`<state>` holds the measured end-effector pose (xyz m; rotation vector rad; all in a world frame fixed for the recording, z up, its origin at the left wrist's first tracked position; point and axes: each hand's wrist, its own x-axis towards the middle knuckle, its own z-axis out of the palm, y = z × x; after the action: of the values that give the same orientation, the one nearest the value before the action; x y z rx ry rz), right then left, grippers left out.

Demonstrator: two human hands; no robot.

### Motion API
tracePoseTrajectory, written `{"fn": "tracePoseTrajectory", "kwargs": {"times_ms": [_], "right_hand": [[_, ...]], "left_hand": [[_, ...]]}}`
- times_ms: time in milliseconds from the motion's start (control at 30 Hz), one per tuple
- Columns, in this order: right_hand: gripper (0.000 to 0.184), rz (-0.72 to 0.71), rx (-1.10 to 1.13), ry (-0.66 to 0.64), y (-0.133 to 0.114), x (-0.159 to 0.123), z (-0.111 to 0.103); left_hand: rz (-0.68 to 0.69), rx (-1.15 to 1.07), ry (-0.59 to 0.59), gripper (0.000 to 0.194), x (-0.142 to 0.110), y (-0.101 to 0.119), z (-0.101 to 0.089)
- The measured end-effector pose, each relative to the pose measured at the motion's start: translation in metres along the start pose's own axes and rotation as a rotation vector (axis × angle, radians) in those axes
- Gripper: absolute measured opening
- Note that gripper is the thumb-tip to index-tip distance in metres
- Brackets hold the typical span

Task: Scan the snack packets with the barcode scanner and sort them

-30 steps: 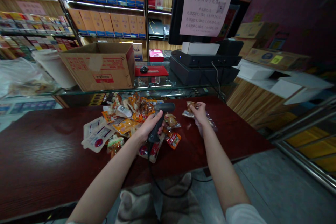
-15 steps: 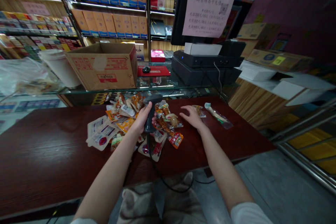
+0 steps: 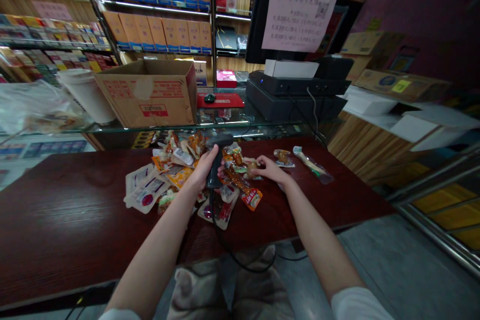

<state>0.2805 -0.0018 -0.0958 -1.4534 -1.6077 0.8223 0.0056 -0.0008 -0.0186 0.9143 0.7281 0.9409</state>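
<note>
My left hand grips the handle of a black corded barcode scanner, held upright over a pile of snack packets on the dark red counter. My right hand reaches into the right side of the pile and its fingers close on a small clear snack packet. Two packets lie apart to the right: a small brownish packet and a long clear packet.
A glass shelf behind the counter carries a cardboard box, a white bucket, a red tray with a mouse and a black cash register with a pink notice. Shelves of boxed goods line the back wall.
My right hand set down the packet it held at the right side, then moved left to the pile and took hold of another. The scanner dropped lower over the pile.
</note>
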Motion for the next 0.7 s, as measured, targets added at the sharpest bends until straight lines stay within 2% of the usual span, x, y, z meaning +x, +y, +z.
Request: {"fn": "tracePoseTrajectory", "kwargs": {"times_ms": [167,233,300,433,700], "right_hand": [[0.07,0.1,0.395,0.251,-0.001,0.004,-0.007],[0.072,0.15,0.511,0.268,-0.002,0.005,-0.011],[0.065,0.194,0.589,0.281,-0.002,0.005,-0.012],[0.055,0.177,0.6,0.315,0.0,0.006,-0.011],[0.058,0.115,0.574,0.326,-0.007,0.006,-0.004]], "left_hand": [[-0.019,-0.01,-0.097,0.058,-0.006,-0.002,0.008],[-0.035,0.014,-0.139,0.058,-0.007,-0.006,0.011],[-0.063,0.05,-0.191,0.058,-0.008,-0.01,0.014],[-0.145,0.115,-0.279,0.06,-0.01,-0.014,0.017],[-0.202,0.151,-0.332,0.067,-0.016,-0.016,0.023]]}}
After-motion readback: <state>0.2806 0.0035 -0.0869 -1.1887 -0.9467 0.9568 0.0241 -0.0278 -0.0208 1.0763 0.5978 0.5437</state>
